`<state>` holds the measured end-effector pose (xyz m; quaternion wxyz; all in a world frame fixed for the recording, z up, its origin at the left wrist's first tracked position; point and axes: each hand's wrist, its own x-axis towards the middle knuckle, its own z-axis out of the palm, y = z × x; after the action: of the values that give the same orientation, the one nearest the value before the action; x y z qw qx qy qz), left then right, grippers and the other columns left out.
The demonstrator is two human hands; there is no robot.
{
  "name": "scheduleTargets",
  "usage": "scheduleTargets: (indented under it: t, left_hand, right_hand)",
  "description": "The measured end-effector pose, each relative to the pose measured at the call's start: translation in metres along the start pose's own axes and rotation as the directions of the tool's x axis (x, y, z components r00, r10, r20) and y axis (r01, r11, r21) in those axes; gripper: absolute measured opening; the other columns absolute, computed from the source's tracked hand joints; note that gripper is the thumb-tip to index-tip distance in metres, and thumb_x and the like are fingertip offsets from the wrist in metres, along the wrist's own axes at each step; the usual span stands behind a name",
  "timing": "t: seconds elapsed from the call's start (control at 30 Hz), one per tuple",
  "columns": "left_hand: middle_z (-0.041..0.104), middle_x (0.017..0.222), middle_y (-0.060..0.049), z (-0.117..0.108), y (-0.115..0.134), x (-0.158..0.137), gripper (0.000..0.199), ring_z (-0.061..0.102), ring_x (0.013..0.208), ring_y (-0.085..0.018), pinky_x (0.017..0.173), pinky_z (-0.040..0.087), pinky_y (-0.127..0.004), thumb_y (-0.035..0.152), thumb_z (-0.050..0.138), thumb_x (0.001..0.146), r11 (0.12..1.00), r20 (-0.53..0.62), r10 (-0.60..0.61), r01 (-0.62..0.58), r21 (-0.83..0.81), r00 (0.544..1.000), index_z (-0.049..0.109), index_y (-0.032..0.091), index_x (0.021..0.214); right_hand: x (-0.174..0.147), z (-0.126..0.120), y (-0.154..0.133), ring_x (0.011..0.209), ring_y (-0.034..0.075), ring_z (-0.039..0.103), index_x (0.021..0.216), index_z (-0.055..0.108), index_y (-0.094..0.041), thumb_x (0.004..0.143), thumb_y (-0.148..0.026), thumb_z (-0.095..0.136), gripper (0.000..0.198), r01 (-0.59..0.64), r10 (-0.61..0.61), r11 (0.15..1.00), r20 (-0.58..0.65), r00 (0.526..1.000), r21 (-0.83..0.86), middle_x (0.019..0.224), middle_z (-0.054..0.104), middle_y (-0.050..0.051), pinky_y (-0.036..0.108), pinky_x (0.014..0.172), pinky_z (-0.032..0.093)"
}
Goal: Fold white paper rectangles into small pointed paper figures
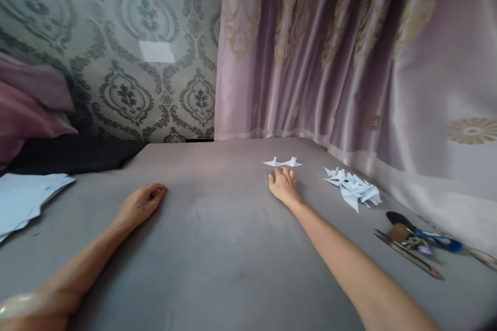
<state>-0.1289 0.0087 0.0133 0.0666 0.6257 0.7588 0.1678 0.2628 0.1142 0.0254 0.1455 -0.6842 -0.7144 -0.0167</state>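
My right hand (284,185) reaches over the grey tabletop (221,258) with its thumb and fingers apart. Just beyond its fingertips are two small folded white paper pieces (282,163) with pointed ends and upright tips; whether the fingers touch them I cannot tell. To the left, my left hand (143,202) rests on the table with its fingers curled in, and nothing shows in it. A pile of similar folded paper pieces (354,186) lies to the right of my right hand.
A stack of white paper sheets (27,199) lies at the left edge, near a black cloth (77,152). At the right are a blue-handled tool (438,240) and a slim pointed tool (411,256). Pink curtains (310,51) hang behind the table.
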Motion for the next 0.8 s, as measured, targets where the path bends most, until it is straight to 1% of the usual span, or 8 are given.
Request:
scheduleTargets:
  t: [0.1,0.17,0.23,0.33,0.43,0.53,0.63,0.8]
  left_hand:
    - [0.07,0.086,-0.003,-0.003,0.002,-0.001,0.042,0.066,0.081,-0.022,0.068,0.045,-0.024,0.046,0.038,0.088,1.0,-0.005,0.024,-0.024,-0.006,1.0,0.063,0.019,0.109]
    - [0.069,0.077,0.0,-0.005,0.003,-0.002,0.037,0.065,0.075,-0.02,0.064,0.044,-0.022,0.044,0.039,0.088,1.0,0.003,-0.017,0.017,0.012,1.0,0.063,0.022,0.106]
    - [0.069,0.076,0.001,-0.005,0.004,-0.003,0.036,0.066,0.074,-0.02,0.063,0.043,-0.021,0.044,0.04,0.088,1.0,0.006,-0.023,0.023,0.012,1.0,0.063,0.022,0.105]
    - [0.069,0.073,0.002,-0.003,0.002,-0.002,0.034,0.066,0.073,-0.02,0.062,0.043,-0.022,0.045,0.041,0.088,0.999,-0.006,-0.031,0.031,0.014,0.999,0.063,0.024,0.104]
    - [0.07,0.072,0.004,0.0,-0.002,0.0,0.029,0.067,0.073,-0.021,0.062,0.044,-0.023,0.045,0.043,0.087,1.0,-0.034,-0.017,0.017,0.006,0.999,0.062,0.027,0.099]
    - [0.071,0.073,0.004,0.002,-0.006,0.001,0.028,0.068,0.074,-0.022,0.062,0.046,-0.024,0.046,0.044,0.086,1.0,-0.053,0.002,-0.002,0.0,0.999,0.063,0.028,0.097]
    - [0.072,0.075,0.002,0.004,-0.01,0.002,0.029,0.069,0.073,-0.023,0.062,0.047,-0.026,0.047,0.044,0.086,1.0,-0.048,-0.028,0.028,0.002,0.998,0.063,0.028,0.098]
    - [0.072,0.075,0.003,0.007,-0.017,0.005,0.032,0.069,0.074,-0.022,0.063,0.048,-0.026,0.051,0.041,0.085,1.0,-0.049,-0.009,0.009,-0.006,0.999,0.063,0.031,0.097]
  right_hand:
    - [0.025,0.013,-0.005,0.122,0.032,0.041,0.126,0.057,-0.014,0.095,-0.038,0.038,0.043,-0.046,0.046,0.999,-0.005,0.999,0.007,0.136,0.047,0.018,0.042,0.096,0.033]
    - [0.035,0.02,-0.01,0.12,0.032,0.043,0.124,0.059,-0.014,0.095,-0.04,0.037,0.044,-0.066,0.066,0.998,-0.001,0.998,0.011,0.132,0.051,0.018,0.042,0.095,0.033]
    - [0.041,0.025,-0.014,0.119,0.032,0.043,0.122,0.06,-0.011,0.094,-0.041,0.039,0.046,-0.084,0.084,0.996,-0.001,0.996,0.011,0.128,0.053,0.02,0.042,0.095,0.033]
    - [0.045,0.029,-0.018,0.118,0.033,0.043,0.122,0.059,-0.007,0.094,-0.04,0.039,0.048,-0.092,0.092,0.996,-0.005,0.996,0.011,0.127,0.054,0.022,0.043,0.096,0.032]
    - [0.044,0.032,-0.022,0.12,0.033,0.042,0.125,0.057,-0.006,0.095,-0.04,0.037,0.049,-0.068,0.068,0.998,-0.009,0.998,0.018,0.129,0.053,0.022,0.042,0.097,0.03]
    - [0.045,0.032,-0.025,0.121,0.031,0.041,0.132,0.051,-0.007,0.096,-0.041,0.034,0.053,-0.029,0.029,0.999,-0.011,1.0,0.03,0.135,0.05,0.02,0.041,0.097,0.03]
    - [0.049,0.031,-0.023,0.122,0.031,0.04,0.135,0.047,-0.005,0.097,-0.042,0.032,0.055,-0.011,0.011,0.999,-0.004,1.0,0.039,0.138,0.047,0.02,0.041,0.097,0.03]
    - [0.054,0.031,-0.016,0.123,0.031,0.04,0.13,0.052,-0.008,0.097,-0.042,0.031,0.052,-0.005,0.004,0.999,0.018,1.0,0.049,0.136,0.05,0.019,0.04,0.097,0.029]
